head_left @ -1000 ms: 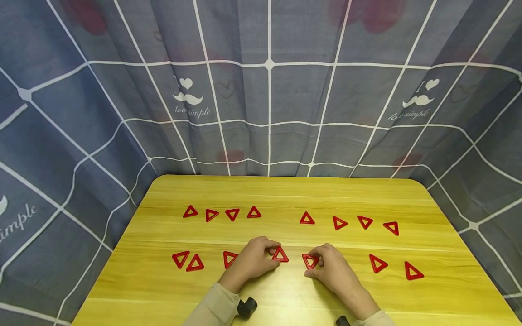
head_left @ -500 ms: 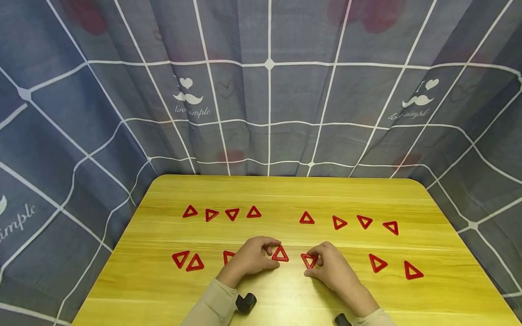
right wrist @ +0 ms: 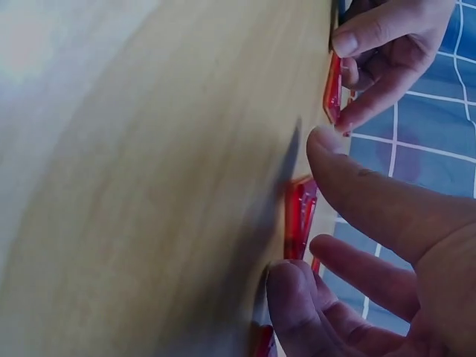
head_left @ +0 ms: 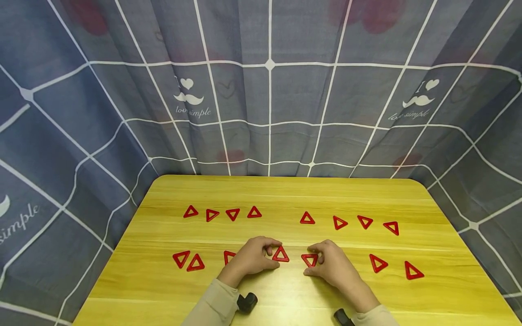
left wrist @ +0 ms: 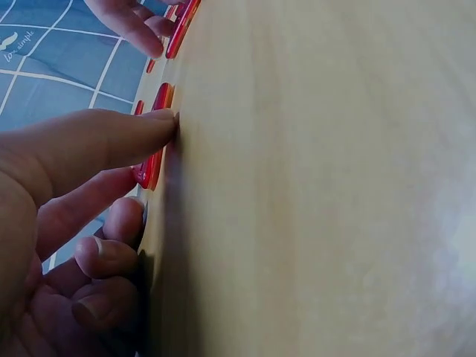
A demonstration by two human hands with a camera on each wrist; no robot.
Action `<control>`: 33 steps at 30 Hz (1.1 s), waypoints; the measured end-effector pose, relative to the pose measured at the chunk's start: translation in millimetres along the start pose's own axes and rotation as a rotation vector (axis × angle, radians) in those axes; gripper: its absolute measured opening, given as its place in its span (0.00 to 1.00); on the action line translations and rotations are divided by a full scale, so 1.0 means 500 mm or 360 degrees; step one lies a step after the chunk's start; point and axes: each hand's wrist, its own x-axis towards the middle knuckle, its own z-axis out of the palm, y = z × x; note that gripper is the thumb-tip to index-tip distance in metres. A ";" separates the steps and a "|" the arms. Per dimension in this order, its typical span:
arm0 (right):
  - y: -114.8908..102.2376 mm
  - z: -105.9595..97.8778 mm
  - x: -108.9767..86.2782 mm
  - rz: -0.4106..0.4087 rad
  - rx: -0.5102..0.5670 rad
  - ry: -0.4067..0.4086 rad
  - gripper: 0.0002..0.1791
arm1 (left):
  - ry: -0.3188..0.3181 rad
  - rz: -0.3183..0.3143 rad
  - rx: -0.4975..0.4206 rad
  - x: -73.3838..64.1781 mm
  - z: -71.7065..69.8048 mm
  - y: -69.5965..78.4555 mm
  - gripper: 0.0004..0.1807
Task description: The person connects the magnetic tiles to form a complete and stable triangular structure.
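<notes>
In the head view, my left hand [head_left: 254, 257] rests by a red triangle frame [head_left: 280, 259], with a nearly straight thumb and forefinger at its base and tip. The other fingers are bent back. The left wrist view shows that triangle [left wrist: 161, 95] flat on the wood, partly hidden by the thumb. To its right, my right hand [head_left: 332, 262] holds thumb and forefinger spread around a second red triangle [head_left: 310, 265], which points toward me. In the right wrist view this triangle [right wrist: 298, 216] lies on the table, with space between it and the thumb.
A back row of red triangles [head_left: 254, 214] crosses the yellow wooden table [head_left: 265, 303]. More lie at left [head_left: 195, 267] and right [head_left: 413, 276]; one triangle [head_left: 228, 257] is partly covered by my left hand. A grey checked curtain [head_left: 269, 99] stands behind the table.
My right thumb and forefinger have spread away from their triangle, which has turned slightly so its upper edge is level. My left forefinger has straightened a little; its triangle stays put.
</notes>
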 end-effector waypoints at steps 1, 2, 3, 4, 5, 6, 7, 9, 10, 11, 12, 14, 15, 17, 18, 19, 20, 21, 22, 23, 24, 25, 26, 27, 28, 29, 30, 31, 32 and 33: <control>-0.001 0.000 0.000 -0.0003 -0.0008 0.0002 0.30 | 0.0001 -0.0004 0.0006 0.000 0.000 0.000 0.26; -0.002 0.001 0.000 -0.0006 -0.0013 0.0003 0.29 | 0.0002 -0.0005 0.0008 0.000 0.000 0.000 0.26; -0.002 0.001 0.000 -0.0012 -0.0018 0.0006 0.28 | 0.0001 -0.0006 0.0011 0.001 0.000 0.000 0.26; -0.003 0.001 0.000 -0.0018 -0.0026 0.0008 0.28 | 0.0001 -0.0011 0.0018 0.001 0.000 0.000 0.27; -0.003 0.002 0.000 -0.0024 -0.0037 0.0008 0.27 | 0.0002 -0.0009 0.0019 0.001 0.001 0.000 0.27; -0.003 0.003 0.000 -0.0031 -0.0048 0.0008 0.26 | 0.0004 -0.0008 0.0019 0.002 0.001 0.000 0.27; -0.003 0.004 0.000 -0.0037 -0.0056 0.0004 0.26 | 0.0006 -0.0006 0.0018 0.002 0.001 0.000 0.27; -0.003 0.005 0.001 -0.0045 -0.0060 -0.0002 0.24 | 0.0009 -0.0008 0.0011 0.001 0.001 0.000 0.27; -0.003 0.006 0.001 -0.0050 -0.0062 -0.0005 0.23 | 0.0010 -0.0010 0.0006 0.001 0.001 0.000 0.26; -0.003 0.007 0.001 -0.0055 -0.0062 -0.0005 0.21 | 0.0011 -0.0012 0.0002 0.001 0.001 -0.001 0.26; -0.003 0.008 0.001 -0.0059 -0.0061 -0.0003 0.20 | 0.0011 -0.0013 -0.0002 0.001 0.001 -0.001 0.26; -0.003 0.010 0.002 -0.0065 -0.0061 0.0003 0.18 | 0.0011 -0.0017 -0.0007 0.001 0.001 -0.002 0.25; -0.004 0.011 0.002 -0.0065 -0.0059 0.0006 0.17 | 0.0010 -0.0019 -0.0011 0.001 0.001 -0.002 0.24; -0.004 0.012 0.004 -0.0063 -0.0045 0.0012 0.16 | 0.0011 -0.0018 -0.0010 0.001 0.001 -0.003 0.24; -0.005 0.013 0.005 -0.0059 -0.0033 0.0014 0.16 | 0.0012 -0.0019 -0.0010 0.000 0.001 -0.003 0.24; -0.004 0.014 0.006 -0.0054 -0.0017 0.0015 0.15 | 0.0013 -0.0019 -0.0010 0.000 0.001 -0.003 0.24; -0.004 0.015 0.008 -0.0051 0.0001 0.0017 0.15 | 0.0015 -0.0018 -0.0009 0.000 0.001 -0.003 0.24; -0.004 0.015 0.009 -0.0055 0.0020 0.0021 0.15 | 0.0016 -0.0019 -0.0008 0.000 0.001 -0.003 0.24; -0.004 0.016 0.010 -0.0063 0.0043 0.0024 0.15 | 0.0018 -0.0020 -0.0007 0.000 0.001 -0.003 0.24; -0.003 0.017 0.013 -0.0070 0.0068 0.0027 0.15 | 0.0020 -0.0023 -0.0008 -0.001 0.001 -0.003 0.24; -0.003 0.018 0.015 -0.0085 0.0092 0.0030 0.15 | 0.0020 -0.0024 -0.0008 -0.001 0.000 -0.003 0.23; -0.001 0.018 0.017 -0.0097 0.0119 0.0030 0.15 | 0.0020 -0.0025 -0.0009 -0.001 0.000 -0.003 0.23; 0.000 0.019 0.020 -0.0111 0.0148 0.0030 0.16 | 0.0020 -0.0028 -0.0007 -0.001 0.000 -0.004 0.23; 0.002 0.020 0.022 -0.0121 0.0179 0.0027 0.16 | 0.0019 -0.0030 -0.0006 -0.001 0.000 -0.004 0.23; 0.003 0.021 0.024 -0.0130 0.0215 0.0020 0.16 | 0.0018 -0.0030 -0.0003 -0.001 0.000 -0.005 0.23; 0.005 0.021 0.026 -0.0136 0.0252 0.0011 0.17 | 0.0018 -0.0029 -0.0001 -0.001 0.001 -0.005 0.22; 0.007 0.022 0.028 -0.0144 0.0288 -0.0001 0.17 | 0.0018 -0.0028 0.0000 -0.001 0.001 -0.005 0.22; 0.008 0.023 0.030 -0.0146 0.0322 -0.0012 0.17 | 0.0018 -0.0026 0.0001 0.000 0.001 -0.006 0.22; 0.009 0.024 0.032 -0.0150 0.0348 -0.0023 0.17 | 0.0019 -0.0024 0.0000 0.000 0.001 -0.006 0.22; 0.009 0.025 0.034 -0.0155 0.0371 -0.0035 0.17 | 0.0019 -0.0021 -0.0003 0.000 0.001 -0.006 0.22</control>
